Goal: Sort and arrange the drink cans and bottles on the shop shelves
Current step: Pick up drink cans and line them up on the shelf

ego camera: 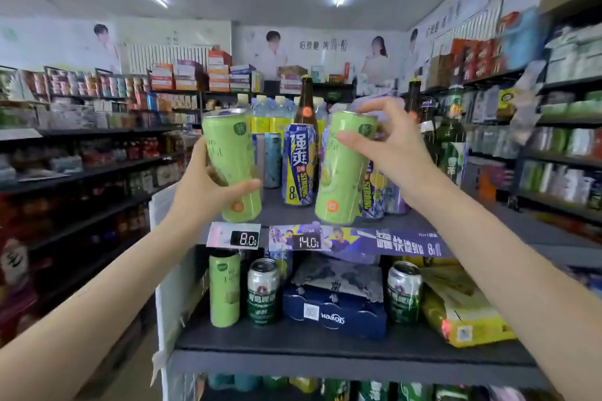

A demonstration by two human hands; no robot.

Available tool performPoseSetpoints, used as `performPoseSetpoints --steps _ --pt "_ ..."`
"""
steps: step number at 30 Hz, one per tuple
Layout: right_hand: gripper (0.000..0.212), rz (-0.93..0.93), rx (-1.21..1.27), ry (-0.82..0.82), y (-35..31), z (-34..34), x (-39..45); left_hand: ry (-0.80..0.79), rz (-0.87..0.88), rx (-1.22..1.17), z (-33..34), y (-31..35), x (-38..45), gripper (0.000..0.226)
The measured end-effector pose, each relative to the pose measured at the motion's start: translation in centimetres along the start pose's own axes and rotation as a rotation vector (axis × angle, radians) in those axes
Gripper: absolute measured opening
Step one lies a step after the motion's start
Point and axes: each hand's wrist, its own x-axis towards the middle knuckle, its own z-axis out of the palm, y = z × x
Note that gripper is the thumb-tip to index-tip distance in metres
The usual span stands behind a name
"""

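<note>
My left hand (203, 185) grips a tall light-green can (232, 153) low on its body, at the front left of the top shelf (462, 225). A second light-green can (345, 169), tilted slightly, stands at the shelf's front; my right hand (387, 143) pinches it near the top with thumb and fingers. Between them stands a blue-and-yellow can (299, 166), with a brown bottle (306, 104) behind it. One more green can (224, 290) stands on the lower shelf (325, 348).
The lower shelf also holds two green-and-silver beer cans (263, 291) (404, 291), a dark blue carton (335, 312) and a yellow pack (462, 309). Yellow-labelled bottles (270, 114) and green bottles (451, 137) stand at the back of the top shelf. Price tags (234, 236) line its edge. Stocked aisles run on both sides.
</note>
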Motion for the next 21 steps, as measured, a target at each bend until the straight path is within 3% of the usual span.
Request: performPoseSetpoints --steps 4,12,21 --pt "0.034 -0.052 -0.168 -0.076 2.1 3.0 4.0 0.095 -0.055 0.131 0.1 -2.4 2.4 0.088" --pt "0.042 0.009 -0.452 -0.191 6.5 6.7 7.1 0.15 -0.14 0.164 -0.6 -4.9 4.6 0.086" --pt "0.045 0.004 -0.393 -0.179 6.6 9.0 7.6 0.122 -0.225 0.201 -1.6 -7.0 6.6 0.095"
